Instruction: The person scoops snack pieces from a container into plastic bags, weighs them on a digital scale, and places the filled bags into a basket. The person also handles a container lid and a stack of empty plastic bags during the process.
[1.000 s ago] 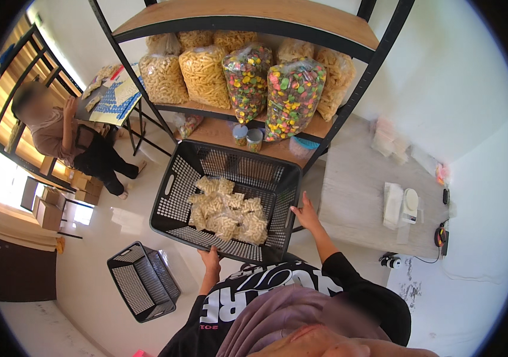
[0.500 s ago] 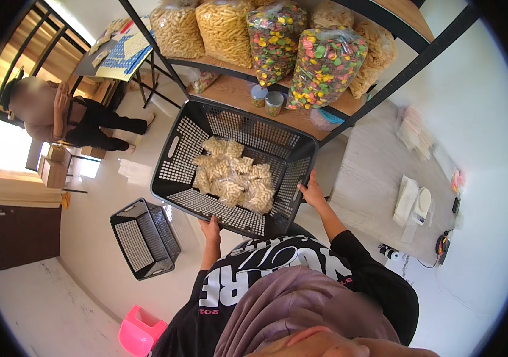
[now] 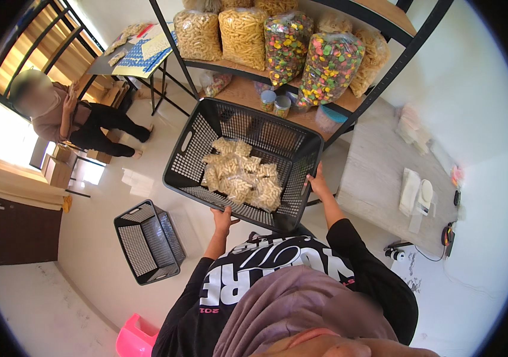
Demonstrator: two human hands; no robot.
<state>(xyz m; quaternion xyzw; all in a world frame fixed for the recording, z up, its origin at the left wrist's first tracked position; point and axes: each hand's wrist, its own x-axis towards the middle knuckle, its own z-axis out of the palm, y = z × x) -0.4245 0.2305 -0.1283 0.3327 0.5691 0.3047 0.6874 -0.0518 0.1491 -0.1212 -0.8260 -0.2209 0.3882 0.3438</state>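
I hold a black perforated plastic basket [image 3: 185, 163] out in front of my body, level with the shelf rack's lower part. My left hand [image 3: 223, 220] grips its near edge, left of middle. My right hand [image 3: 316, 179] grips its right end. Small clear bags of pale tube-shaped snacks [image 3: 239, 178] lie heaped in the middle of the basket.
A rack [image 3: 176, 47] ahead holds big snack bags [image 3: 331, 62] and small jars [image 3: 282, 106]. At right stands a table [image 3: 367, 160] with a white device [image 3: 425, 193]. Stacked empty baskets [image 3: 147, 238] and a pink stool [image 3: 138, 336] are left. A co-worker [image 3: 72, 119] stands beside another table [image 3: 135, 65].
The view has shifted, with rack, basket and both hands now higher and further right in the picture. My grip on the basket continues. The co-worker has shifted posture slightly.
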